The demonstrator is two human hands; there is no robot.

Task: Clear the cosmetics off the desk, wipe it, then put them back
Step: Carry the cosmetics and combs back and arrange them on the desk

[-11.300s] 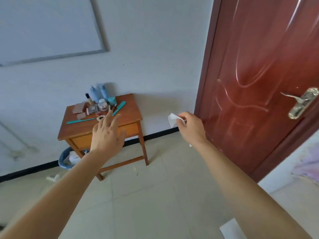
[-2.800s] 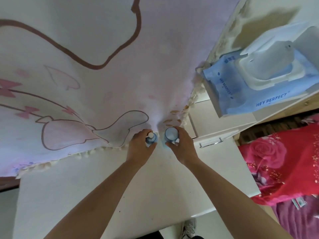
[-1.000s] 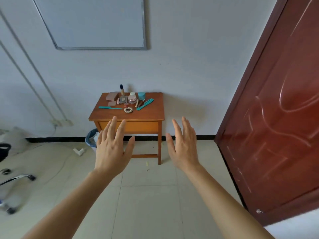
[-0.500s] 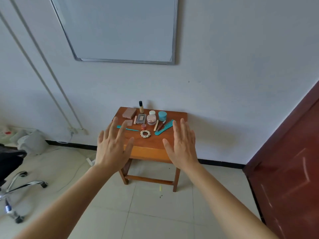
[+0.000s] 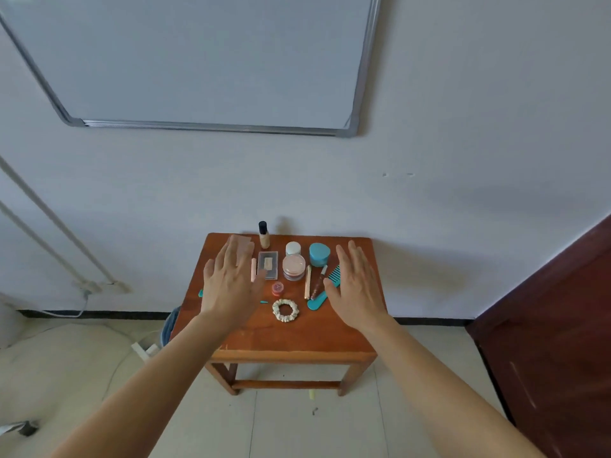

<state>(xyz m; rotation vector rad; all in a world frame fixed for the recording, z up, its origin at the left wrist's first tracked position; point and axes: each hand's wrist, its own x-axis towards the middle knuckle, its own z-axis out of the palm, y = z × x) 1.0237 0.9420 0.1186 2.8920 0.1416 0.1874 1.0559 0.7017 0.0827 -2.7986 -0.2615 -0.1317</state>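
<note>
A small wooden desk (image 5: 291, 338) stands against the wall with cosmetics on its far half. On it are a foundation bottle (image 5: 263, 235), a clear compact (image 5: 267, 270), a pink powder jar (image 5: 293, 267), a white jar (image 5: 293, 248), a teal jar (image 5: 319, 254), a teal comb (image 5: 325, 290), a small red pot (image 5: 277, 287) and a cream scrunchie (image 5: 285, 310). My left hand (image 5: 229, 285) is stretched out with straight fingers in front of the desk's left side, empty. My right hand (image 5: 358, 287) is likewise flat and empty on the right, partly covering the comb.
A whiteboard (image 5: 198, 61) hangs on the wall above the desk. A dark red door (image 5: 555, 325) stands at the right. A blue bin (image 5: 169, 328) and a power strip (image 5: 145, 350) lie on the tiled floor left of the desk.
I have come closer to the desk, which now fills the middle of the view. Both hands stay stretched out flat and empty, now in front of the cosmetics.
</note>
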